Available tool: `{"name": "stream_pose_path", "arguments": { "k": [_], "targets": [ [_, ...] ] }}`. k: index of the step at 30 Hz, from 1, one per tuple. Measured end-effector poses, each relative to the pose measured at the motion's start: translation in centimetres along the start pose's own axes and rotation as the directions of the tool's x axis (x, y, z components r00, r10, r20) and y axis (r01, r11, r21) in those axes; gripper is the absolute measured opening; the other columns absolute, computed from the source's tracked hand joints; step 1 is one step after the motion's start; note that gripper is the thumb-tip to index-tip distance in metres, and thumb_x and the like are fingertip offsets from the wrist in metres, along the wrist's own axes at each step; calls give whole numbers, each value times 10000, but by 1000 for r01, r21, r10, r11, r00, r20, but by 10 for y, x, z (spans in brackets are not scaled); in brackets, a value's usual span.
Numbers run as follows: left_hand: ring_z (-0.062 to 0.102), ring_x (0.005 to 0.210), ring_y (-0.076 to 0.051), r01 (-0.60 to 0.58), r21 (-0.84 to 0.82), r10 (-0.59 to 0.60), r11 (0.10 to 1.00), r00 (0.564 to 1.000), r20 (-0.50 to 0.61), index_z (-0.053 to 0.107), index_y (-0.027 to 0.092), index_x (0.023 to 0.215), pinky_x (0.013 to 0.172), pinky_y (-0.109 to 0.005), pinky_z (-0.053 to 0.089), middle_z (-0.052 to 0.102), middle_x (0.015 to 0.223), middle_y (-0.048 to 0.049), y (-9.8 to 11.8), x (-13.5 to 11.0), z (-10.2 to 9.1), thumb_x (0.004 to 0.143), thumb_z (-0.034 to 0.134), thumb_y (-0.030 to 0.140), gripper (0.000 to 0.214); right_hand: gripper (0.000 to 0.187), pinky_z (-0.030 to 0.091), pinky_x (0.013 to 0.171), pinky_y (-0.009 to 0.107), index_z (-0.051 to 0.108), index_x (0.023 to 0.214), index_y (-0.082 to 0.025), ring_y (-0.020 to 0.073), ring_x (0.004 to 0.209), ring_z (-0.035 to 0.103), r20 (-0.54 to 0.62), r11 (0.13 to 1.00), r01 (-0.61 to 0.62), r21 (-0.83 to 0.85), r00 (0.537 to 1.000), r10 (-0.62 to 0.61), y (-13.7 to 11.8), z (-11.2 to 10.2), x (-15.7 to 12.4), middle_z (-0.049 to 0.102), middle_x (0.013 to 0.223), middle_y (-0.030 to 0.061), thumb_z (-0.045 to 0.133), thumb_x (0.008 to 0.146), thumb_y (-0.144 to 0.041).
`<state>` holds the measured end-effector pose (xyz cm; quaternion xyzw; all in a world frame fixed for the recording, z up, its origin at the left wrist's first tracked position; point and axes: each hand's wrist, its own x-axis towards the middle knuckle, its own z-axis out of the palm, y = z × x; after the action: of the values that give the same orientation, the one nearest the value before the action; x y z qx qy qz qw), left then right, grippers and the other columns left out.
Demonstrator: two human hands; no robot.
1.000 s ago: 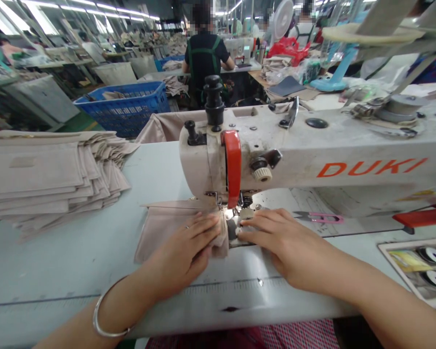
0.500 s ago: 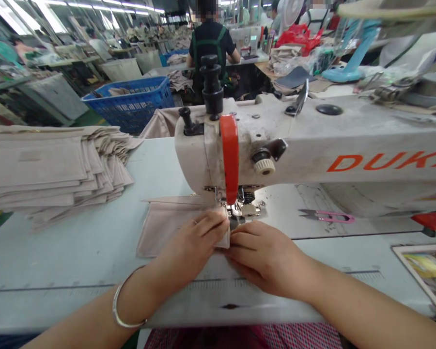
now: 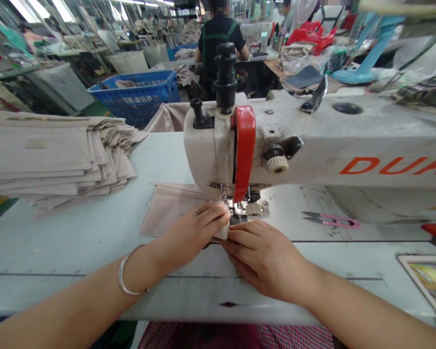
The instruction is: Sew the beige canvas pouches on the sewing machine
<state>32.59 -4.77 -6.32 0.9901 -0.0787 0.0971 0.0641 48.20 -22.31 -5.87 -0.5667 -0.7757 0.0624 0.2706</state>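
Observation:
A beige fabric piece (image 3: 167,208) lies flat on the pale table under the head of a white sewing machine (image 3: 312,145) with a red guard. My left hand (image 3: 192,230), with a ring and a silver bangle, presses on the fabric's right edge, fingers together. My right hand (image 3: 265,254) pinches the same folded edge just in front of the presser foot (image 3: 245,208). The two hands' fingertips meet at the fabric's corner.
A tall stack of beige fabric pieces (image 3: 54,160) sits at the left of the table. Pink thread snips (image 3: 332,221) lie right of the needle. A tray (image 3: 428,278) is at the right edge. A blue crate (image 3: 138,97) and a person in black (image 3: 221,43) are behind.
My right hand has gone from lying flat beside the presser foot to pinching the fabric's edge. The fabric has moved a little further back under the machine. The view has shifted slightly.

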Motion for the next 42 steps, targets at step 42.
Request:
{"name": "stream_pose_path", "arguments": {
  "k": [42],
  "targets": [
    [585,1088,-247,92,-60,-98,994,988,-120,604,158,1092,937,-443,513,619,1180,-101,12,-1,-8,983,490,184,161,132,483,809,365,624,1018,-146,218,923,601,-80,984,-154,-89,986,147,14,5,11,665,994,87,524,951,-199]
  ]
}}
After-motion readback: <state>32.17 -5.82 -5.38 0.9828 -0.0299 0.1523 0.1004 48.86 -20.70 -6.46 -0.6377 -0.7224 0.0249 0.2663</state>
